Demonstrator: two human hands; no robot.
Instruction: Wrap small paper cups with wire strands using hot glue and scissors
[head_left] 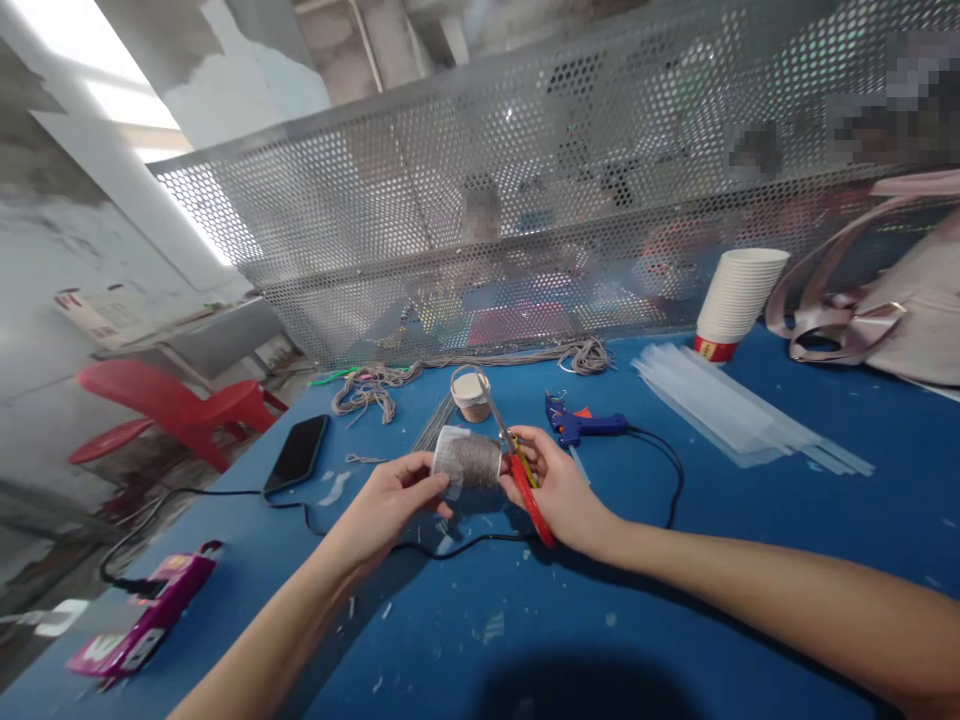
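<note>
Between my hands lies a white paper cup (478,461) on its side, with thin grey-brown cord wound around much of it. My left hand (411,487) pinches its left end, thumb in front. In my right hand (559,484) is a pair of scissors (534,497) with red and yellow handles, blades pointing up and away. Fingertips of that hand also touch the cup's right end. Just behind stands a small handled basket (471,394) with a pale top. Straight grey cord strands (435,424) lie behind the cup's left end.
On the blue table (600,630) are a blue glue gun (589,424), clear plastic strips (739,405), stacked paper cups (739,300), a phone (298,452), a purple power strip (146,620), a bundle of cord (589,356) and a pink bag (915,300). A perforated metal screen (375,230) rises behind.
</note>
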